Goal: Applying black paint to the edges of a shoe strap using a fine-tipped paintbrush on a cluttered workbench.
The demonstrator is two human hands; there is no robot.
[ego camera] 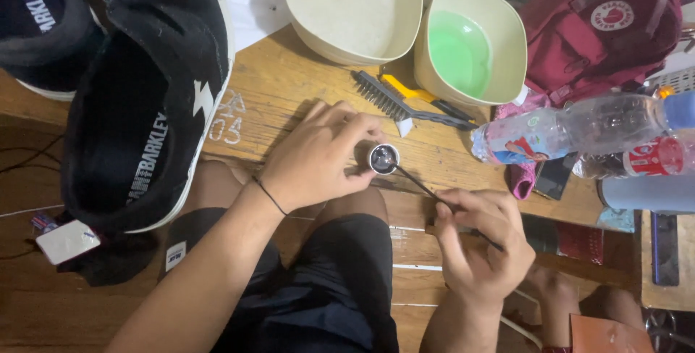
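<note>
**Small tin held, thin tool dipped in**

Head view: left hand [315, 157] pinches a small round tin [383, 158] at the wooden table [289, 78] edge. Right hand [478, 241] is closed around a thin dark tool [427, 190], tip in the tin. Black shoe [145, 107] lies left.

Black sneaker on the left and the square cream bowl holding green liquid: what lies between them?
In the head view, between the black sneaker and the green-liquid bowl sit a second cream bowl with pale contents and bare wooden tabletop.
</note>
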